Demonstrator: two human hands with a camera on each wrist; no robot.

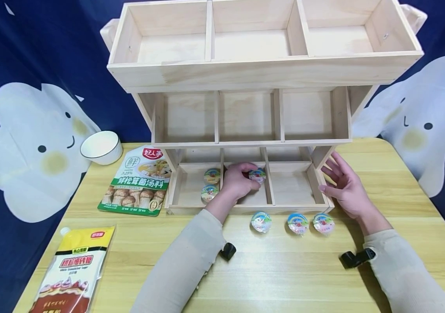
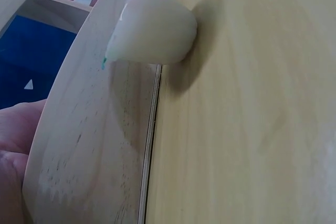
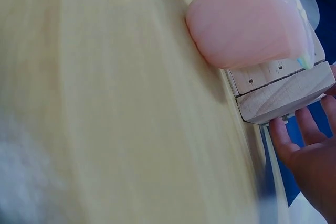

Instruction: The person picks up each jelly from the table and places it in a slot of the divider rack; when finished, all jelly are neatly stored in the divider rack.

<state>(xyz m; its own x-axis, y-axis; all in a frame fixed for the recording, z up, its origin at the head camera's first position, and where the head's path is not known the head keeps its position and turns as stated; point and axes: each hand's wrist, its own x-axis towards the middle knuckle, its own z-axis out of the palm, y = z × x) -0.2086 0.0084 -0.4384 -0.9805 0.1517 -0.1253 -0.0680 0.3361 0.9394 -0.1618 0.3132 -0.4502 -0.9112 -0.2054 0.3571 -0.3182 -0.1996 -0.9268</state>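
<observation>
My left hand (image 1: 239, 181) reaches into the middle compartment of the wooden rack's bottom tier (image 1: 242, 209). Its thumb and fingers pinch a small jelly cup (image 1: 258, 175) with a colourful printed lid, close to the right divider. Two more jelly cups, one yellow-lidded (image 1: 212, 176) and one greenish (image 1: 209, 193), sit in the left compartment. At the rack's right end, my right hand (image 1: 345, 187) has its fingers spread loosely, fingertips right at the outer side panel (image 3: 286, 95). In front of the rack stand a white jelly cup (image 2: 152, 27), another cup (image 1: 298, 223) and a pink one (image 3: 247, 22).
The rack's upper tiers (image 1: 265, 71) overhang the bottom one. To the left lie a mushroom soup seasoning pouch (image 1: 136, 182) and a sugar pouch (image 1: 74, 269), with a white bowl (image 1: 102, 148) behind them. Dark blue curtains (image 1: 50, 39) with cloud faces surround the table (image 1: 269, 278).
</observation>
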